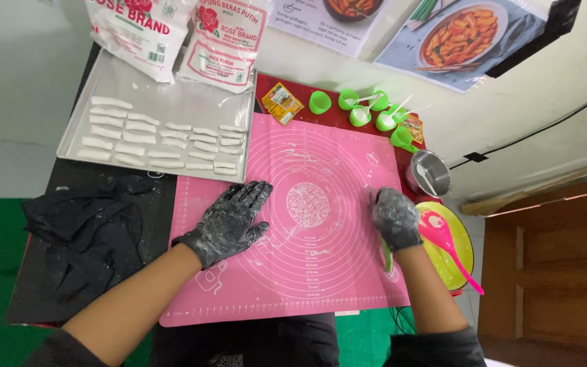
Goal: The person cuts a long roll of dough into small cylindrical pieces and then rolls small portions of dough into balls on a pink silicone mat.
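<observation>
A pink silicone baking mat (327, 163) with printed circles lies in front of me, dusted with flour. My left hand (232, 221), in a floury black glove, rests flat and spread on the mat's left side. My right hand (395, 219), also gloved, is closed around a green scraper (387, 258) at the mat's right edge; only the tool's lower tip shows below the fist. A metal baking tray (171, 95) at the upper left holds several white dough sticks (164, 146) in rows.
Two flour bags (185, 34) lean at the tray's far end. Green measuring cups (365, 109) and small sachets (281, 102) sit beyond the mat. A steel cup (431, 173), a yellow bowl (463, 261) with a pink spatula (446, 245) stand right. Black cloth (90, 231) lies left.
</observation>
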